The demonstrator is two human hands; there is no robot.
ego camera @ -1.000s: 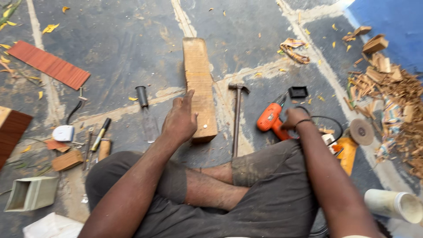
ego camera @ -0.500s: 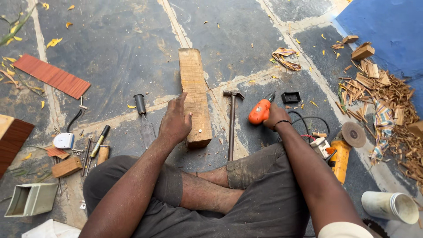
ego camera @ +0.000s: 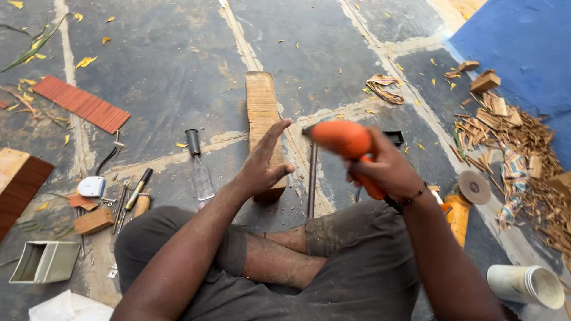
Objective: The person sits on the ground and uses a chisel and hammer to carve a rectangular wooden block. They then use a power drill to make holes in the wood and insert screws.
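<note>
Seen from above, cross-legged on a stone floor (ego camera: 178,59). Right hand (ego camera: 386,169) clenched around the grip of an orange power drill (ego camera: 342,142), lifted above the knee, nose aimed left toward the wooden plank (ego camera: 262,113). Left hand (ego camera: 262,166) open, fingers (ego camera: 275,132) spread and released, hovering over the plank's near end. Drill likely hefty, rigid, hard plastic shell; best held at the handle, as here. Plank stiff and solid, flat on the floor just ahead. Hammer (ego camera: 311,178) beside it, head hidden behind the drill. Chisel (ego camera: 199,166) to the left. Drill's bit and cord hard to make out; trigger covered by fingers.
</note>
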